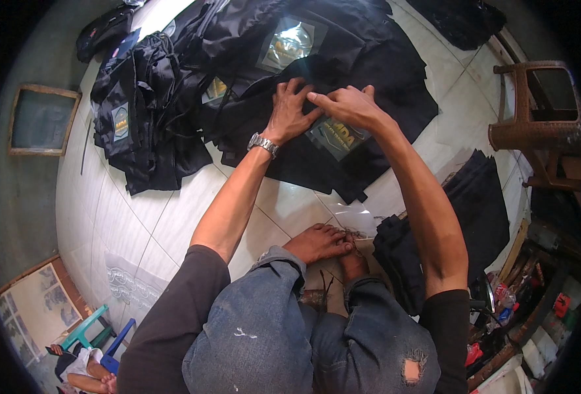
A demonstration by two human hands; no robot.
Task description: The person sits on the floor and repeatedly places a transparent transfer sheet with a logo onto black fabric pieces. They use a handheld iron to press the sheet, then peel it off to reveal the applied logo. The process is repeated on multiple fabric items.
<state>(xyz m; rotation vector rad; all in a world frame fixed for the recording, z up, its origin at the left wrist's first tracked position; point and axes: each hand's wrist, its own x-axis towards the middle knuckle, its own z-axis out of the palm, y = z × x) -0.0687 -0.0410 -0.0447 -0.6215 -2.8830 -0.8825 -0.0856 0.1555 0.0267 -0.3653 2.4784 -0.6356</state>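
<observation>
A black cloth piece lies on the pile of dark cloth in front of me. Its lower part bears a clear film sheet with a gold-and-green print. My left hand, with a metal watch on its wrist, rests on the cloth left of this print, fingers bent and apart. Just above the print my right hand is closed, its thumb side toward the left hand. Its curled fingers hide what they hold, if anything. Farther back, another film-covered print shines in the light.
Bundled black garments lie at the left. A stack of black cloth pieces sits beside my right arm. At the far right stands a brown woven-look chair; clutter fills the lower right. A printed clear sheet and a person's legs are lower left.
</observation>
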